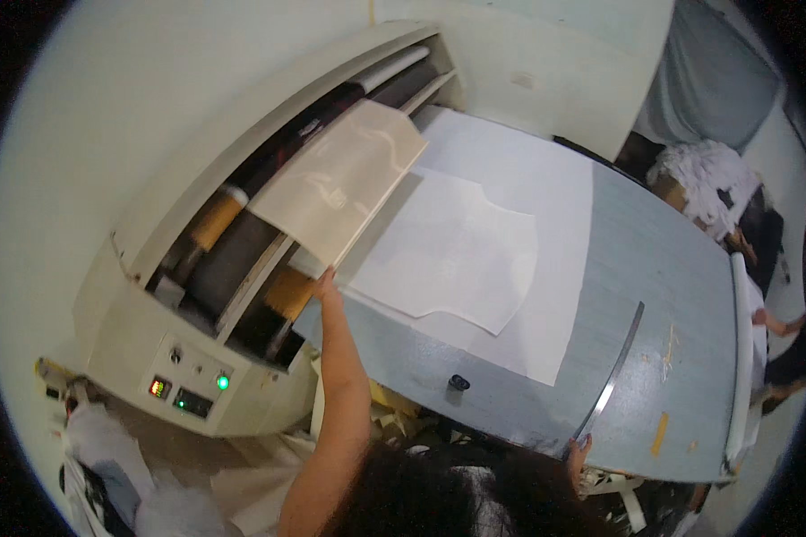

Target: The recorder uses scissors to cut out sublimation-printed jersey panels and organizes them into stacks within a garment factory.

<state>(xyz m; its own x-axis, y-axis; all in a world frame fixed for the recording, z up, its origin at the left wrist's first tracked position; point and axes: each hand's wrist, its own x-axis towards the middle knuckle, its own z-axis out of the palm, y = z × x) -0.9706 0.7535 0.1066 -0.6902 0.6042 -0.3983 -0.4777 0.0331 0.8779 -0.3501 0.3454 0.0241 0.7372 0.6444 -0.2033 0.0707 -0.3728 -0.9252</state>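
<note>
My left hand grips the near edge of a large beige, glossy sheet, lifted at the opening of the cream roller machine. My right hand holds one end of a long metal strip, perhaps a ruler, which slants away across the blue-grey table. Between my hands lies a white cut piece shaped like a garment panel, on top of a wider white sheet. Part of the panel sits under the raised beige sheet. A small black object rests near the table's front edge.
The roller machine with a lit control panel stands at left. A white roll borders the table's right end; beyond it show a person's arms. White cloth is heaped at upper right. Bags lie lower left.
</note>
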